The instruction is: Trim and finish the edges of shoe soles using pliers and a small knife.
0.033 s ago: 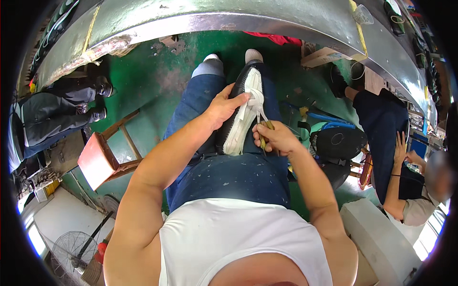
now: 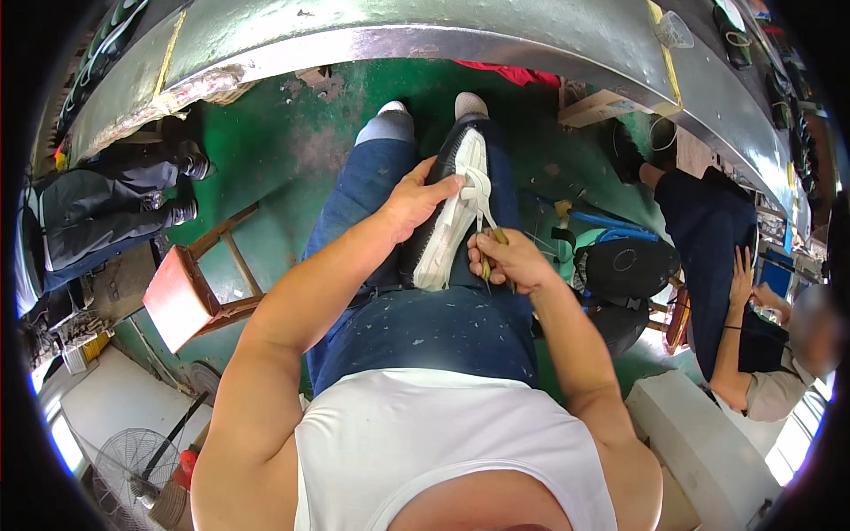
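Observation:
A black shoe (image 2: 419,243) lies bottom up across my right thigh. Its pale underside (image 2: 436,261) is bordered by a black pleated edge, and loose white strips (image 2: 475,188) are bunched over its middle. My left hand (image 2: 414,202) is closed around the shoe's left side, its thumb pressing on the white strips. Just right of the shoe, my right hand (image 2: 512,259) is wrapped round yellowish-handled pliers (image 2: 485,265). White strip ends run from the shoe toward the pliers; the tool's jaws are too small to make out.
A metal-topped bench (image 2: 425,42) curves across the far side. To the left stands a reddish wooden stool (image 2: 181,296), with a fan (image 2: 133,478) at lower left. A black bag (image 2: 629,265) sits at right, near a seated person (image 2: 708,257). Another person's legs (image 2: 106,212) show at far left.
My right hand and the pliers have shifted very slightly down and left. My left hand stays on the shoe.

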Demonstrator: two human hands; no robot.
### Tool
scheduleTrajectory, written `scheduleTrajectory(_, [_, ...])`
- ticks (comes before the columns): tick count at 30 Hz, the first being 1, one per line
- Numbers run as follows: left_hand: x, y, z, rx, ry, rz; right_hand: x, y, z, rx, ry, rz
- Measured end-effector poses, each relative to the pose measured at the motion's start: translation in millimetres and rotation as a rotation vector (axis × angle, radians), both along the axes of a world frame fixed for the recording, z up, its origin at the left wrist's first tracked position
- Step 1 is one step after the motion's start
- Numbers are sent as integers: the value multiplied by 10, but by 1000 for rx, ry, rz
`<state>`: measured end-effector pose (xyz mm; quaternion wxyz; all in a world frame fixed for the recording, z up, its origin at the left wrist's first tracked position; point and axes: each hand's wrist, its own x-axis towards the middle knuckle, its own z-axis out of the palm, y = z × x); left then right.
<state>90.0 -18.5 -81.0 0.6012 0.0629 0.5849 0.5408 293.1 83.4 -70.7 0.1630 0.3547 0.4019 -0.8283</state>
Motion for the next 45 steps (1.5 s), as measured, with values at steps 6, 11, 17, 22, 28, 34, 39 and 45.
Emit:
scheduleTrajectory(6, [23,212,53,-218,179,-132,253,309,27,-226,35,-27])
scheduleTrajectory(11, [28,257,117,-248,252,-192,184,517,351,552,-93,206])
scheduleTrajectory(17, [27,263,142,-246,306,-294,-219,548,364,1061,47,417])
scheduleTrajectory(22, [-91,226,-105,-198,112,-256,102,597,558,807,-98,389])
scheduleTrajectory(28, [-136,277,92,-191,-56,-262,252,236,632,1041,141,754])
scheduleTrajectory(34, [-166,186,-97,-116,-52,-235,111,102,509,1515,141,817])
scheduleTrajectory(39, [-162,188,-53,-146,-30,-219,267,-50,121,1495,297,434])
scheduleTrajectory(45, [109,-47,24,45,479,-394,487,-93,374,1183,-8,554])
